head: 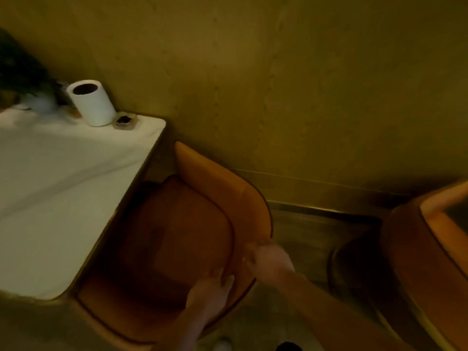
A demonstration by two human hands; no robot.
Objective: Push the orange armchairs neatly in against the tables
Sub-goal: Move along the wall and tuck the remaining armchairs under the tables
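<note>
An orange armchair [177, 236] with a curved back stands below me, its seat partly tucked under the white marble table [58, 188] on the left. Both hands rest on the top rim of the chair's back. My left hand [212, 290] lies over the rim with fingers flat on its inner face. My right hand [268, 257] grips the rim a little farther along, on the outer side. A second orange armchair [425, 254] stands at the right edge, only partly in view.
A white cylinder [92, 102] with a dark top and a small glass dish [124, 120] sit at the table's far corner by the wall [278, 84]. Dark foliage [20, 64] hangs at the far left. Bare floor [311, 239] lies between the two chairs.
</note>
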